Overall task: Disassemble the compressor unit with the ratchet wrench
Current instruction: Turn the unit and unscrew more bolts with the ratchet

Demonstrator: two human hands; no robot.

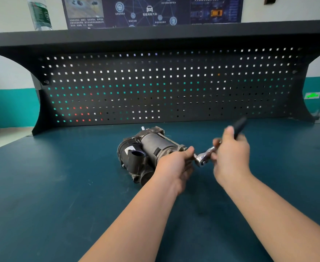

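The compressor unit (144, 154), a grey metal cylinder with black plastic parts, lies on its side on the dark blue-green bench (60, 186). My left hand (176, 165) grips the unit's right end, fingers curled near the socket. My right hand (231, 157) holds the ratchet wrench (204, 156) by its shaft. Its chrome head sits at the right end of the unit, and its black handle (239, 126) points up and away, blurred by motion.
A black pegboard back panel (164, 87) stands right behind the bench, with a shelf (155, 35) above it. A clear plastic bottle (40, 14) stands on the shelf at the left. A poster hangs on the wall behind.
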